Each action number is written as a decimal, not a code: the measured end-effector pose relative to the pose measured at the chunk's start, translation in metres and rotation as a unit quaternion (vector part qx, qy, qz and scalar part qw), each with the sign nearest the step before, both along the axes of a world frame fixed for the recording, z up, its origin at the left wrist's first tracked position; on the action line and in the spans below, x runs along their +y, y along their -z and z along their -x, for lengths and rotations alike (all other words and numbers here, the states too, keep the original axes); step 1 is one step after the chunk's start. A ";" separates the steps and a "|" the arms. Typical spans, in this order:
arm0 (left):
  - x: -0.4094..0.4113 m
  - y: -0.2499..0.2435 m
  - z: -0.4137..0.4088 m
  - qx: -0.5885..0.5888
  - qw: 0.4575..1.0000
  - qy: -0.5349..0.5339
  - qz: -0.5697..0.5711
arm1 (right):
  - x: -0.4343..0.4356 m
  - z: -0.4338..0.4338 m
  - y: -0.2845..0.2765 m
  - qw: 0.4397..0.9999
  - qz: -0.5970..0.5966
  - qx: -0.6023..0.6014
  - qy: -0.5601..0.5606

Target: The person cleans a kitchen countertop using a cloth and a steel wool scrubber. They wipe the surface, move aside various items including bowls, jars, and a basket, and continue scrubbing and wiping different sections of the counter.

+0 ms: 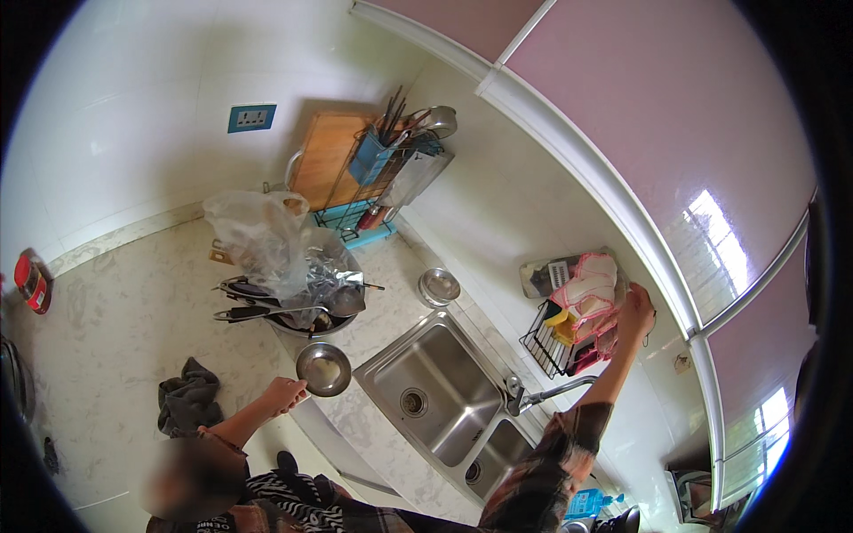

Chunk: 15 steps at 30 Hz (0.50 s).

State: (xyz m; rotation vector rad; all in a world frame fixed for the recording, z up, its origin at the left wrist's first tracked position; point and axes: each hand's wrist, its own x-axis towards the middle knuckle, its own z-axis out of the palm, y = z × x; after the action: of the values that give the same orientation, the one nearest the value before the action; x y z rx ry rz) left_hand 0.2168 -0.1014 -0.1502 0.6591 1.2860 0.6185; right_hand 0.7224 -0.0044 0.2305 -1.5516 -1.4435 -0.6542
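Observation:
My left hand [285, 396] is closed around the handle of a small round metal pan [324, 370], held near the counter's front edge by the sink. The pan's hollow faces up, and most of its handle is hidden in my fingers. At the wall, my right hand [638, 312] reaches up to white cloths with red edging [590, 286] draped over a black wire rack [543, 343]. My fingertips are at the cloths' right side; whether they grip anything cannot be seen. A yellow sponge [563, 326] sits in the rack under the cloths.
The two-basin steel sink [443, 393] with its faucet [526, 400] lies between my arms. Behind the pan stands a large bowl [313, 332] piled with utensils and a plastic bag [256, 240]. A cleaver [413, 176] hangs in a corner rack. A dark cloth [190, 394] lies left.

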 end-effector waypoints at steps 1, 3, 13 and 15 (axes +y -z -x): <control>-0.002 -0.003 0.008 0.003 1.000 -0.006 -0.001 | 0.019 0.006 -0.001 1.000 0.015 -0.017 0.011; -0.002 0.002 0.014 0.009 1.000 -0.029 -0.005 | 0.038 0.019 -0.014 0.996 0.076 -0.038 0.028; 0.007 -0.010 -0.020 0.039 0.998 0.054 -0.016 | 0.056 -0.049 -0.040 0.965 0.051 -0.137 0.216; 0.006 0.002 -0.009 0.038 0.998 0.035 -0.025 | 0.060 -0.020 -0.025 0.985 -0.085 -0.009 0.152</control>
State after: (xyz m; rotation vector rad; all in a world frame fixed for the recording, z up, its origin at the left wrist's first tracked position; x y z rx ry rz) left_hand 0.2255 -0.0958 -0.1521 0.7719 1.3165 0.5749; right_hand 0.7422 0.0552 0.2554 -1.6468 -1.1388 -0.9489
